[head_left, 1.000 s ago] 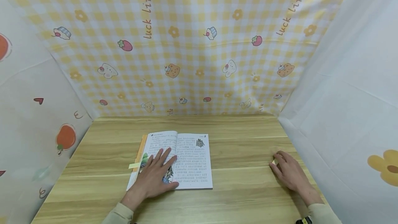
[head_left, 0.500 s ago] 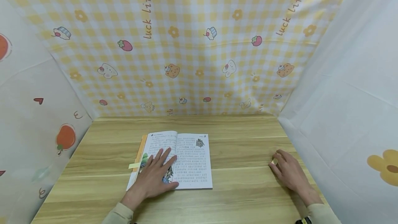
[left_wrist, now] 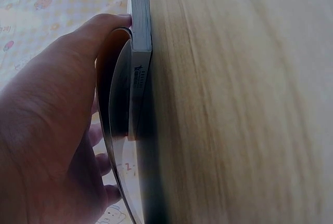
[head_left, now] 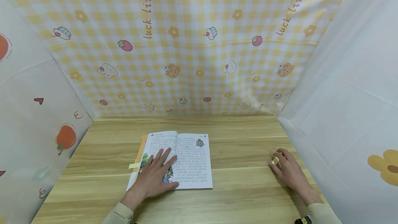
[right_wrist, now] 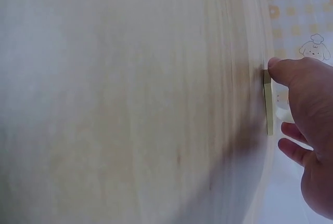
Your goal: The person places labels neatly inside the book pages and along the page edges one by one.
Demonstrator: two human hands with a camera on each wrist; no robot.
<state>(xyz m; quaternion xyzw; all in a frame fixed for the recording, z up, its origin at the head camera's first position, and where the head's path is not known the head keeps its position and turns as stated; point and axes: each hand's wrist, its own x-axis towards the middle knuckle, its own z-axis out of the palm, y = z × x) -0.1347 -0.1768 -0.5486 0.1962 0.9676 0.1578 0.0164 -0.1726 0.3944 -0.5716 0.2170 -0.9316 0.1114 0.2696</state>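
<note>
In the head view an open book lies on the table. My left hand rests on its left page with fingers spread, covering part of a picture. The left wrist view shows the bowed page under that hand and the book's thick page edge. A pale yellow sticky tab sticks out from the book's left side. At the right, my right hand is loosely bent over a small pale yellow pad. The right wrist view has this pad lying on the table, the thumb touching its end.
A wood-grain table spans the space. Behind it hangs a yellow checked cloth, with white cloth walls at the left and right. A dark band circles my right wrist.
My right fingers have lifted slightly and spread from the thumb, so more of the small yellow pad shows. My left hand and the book have stayed in place.
</note>
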